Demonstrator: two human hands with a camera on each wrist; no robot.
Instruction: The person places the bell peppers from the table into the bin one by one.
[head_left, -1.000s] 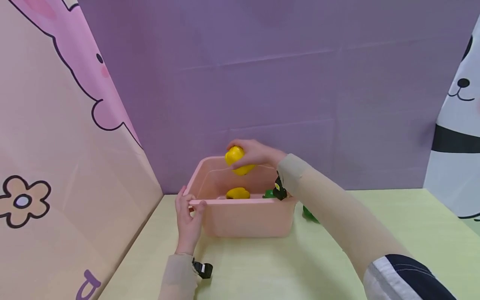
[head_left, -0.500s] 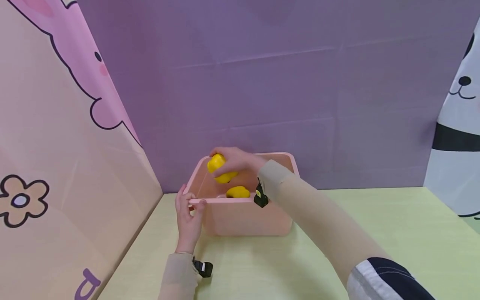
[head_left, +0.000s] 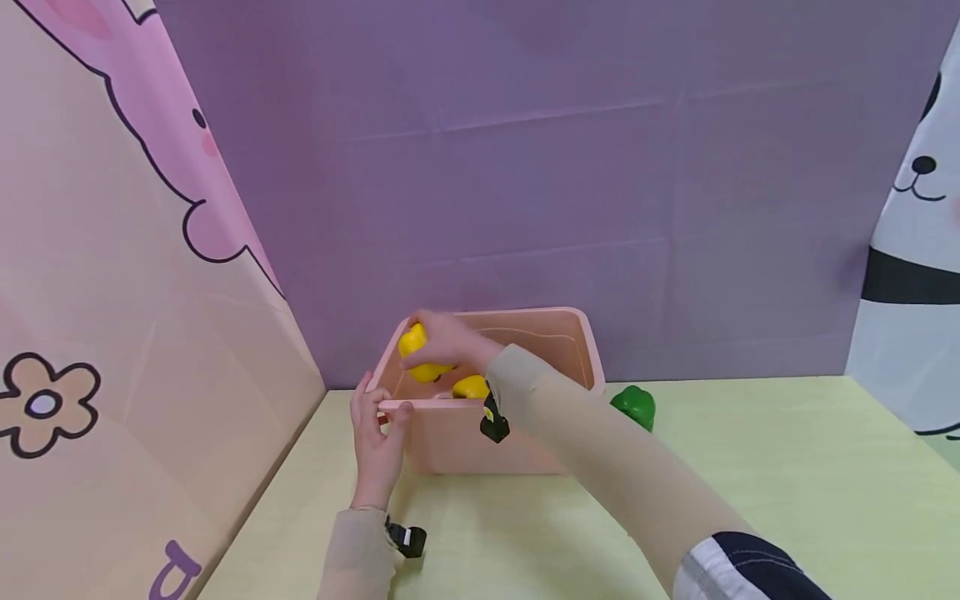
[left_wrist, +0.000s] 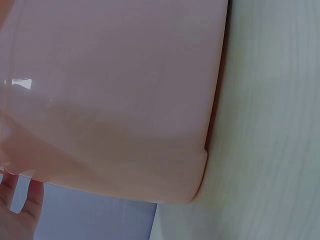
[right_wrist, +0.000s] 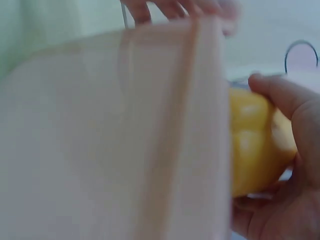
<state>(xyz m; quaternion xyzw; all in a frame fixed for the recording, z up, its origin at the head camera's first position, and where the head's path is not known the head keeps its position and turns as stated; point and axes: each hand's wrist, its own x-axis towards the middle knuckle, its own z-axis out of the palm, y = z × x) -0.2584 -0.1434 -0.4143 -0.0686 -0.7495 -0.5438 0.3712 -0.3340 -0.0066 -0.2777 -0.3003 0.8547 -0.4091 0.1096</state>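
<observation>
My right hand (head_left: pixel 450 340) holds a yellow bell pepper (head_left: pixel 412 341) over the left part of a pink plastic bin (head_left: pixel 465 440). In the right wrist view, thumb and fingers wrap around the pepper (right_wrist: pixel 250 145), partly hidden behind the bin's wall. A second yellow item (head_left: pixel 469 387) lies inside the bin, partly covered by the right wrist; its kind is not clear. My left hand (head_left: pixel 377 446) grips the rim at the bin's front left corner. Only its fingertips (left_wrist: pixel 33 197) and part of the palm show in the left wrist view.
A green bell pepper (head_left: pixel 635 406) sits on the pale wooden table (head_left: pixel 787 467), right of the bin. Behind the table hangs a purple cloth (head_left: pixel 480 150). A patterned panel (head_left: pixel 150 358) borders the left side, and a panda-like printed panel (head_left: pixel 911 342) the right.
My right hand has carried the yellow pepper leftward and lower, toward the bin's left wall. The arm has uncovered the green pepper on the table. My left hand stays on the rim.
</observation>
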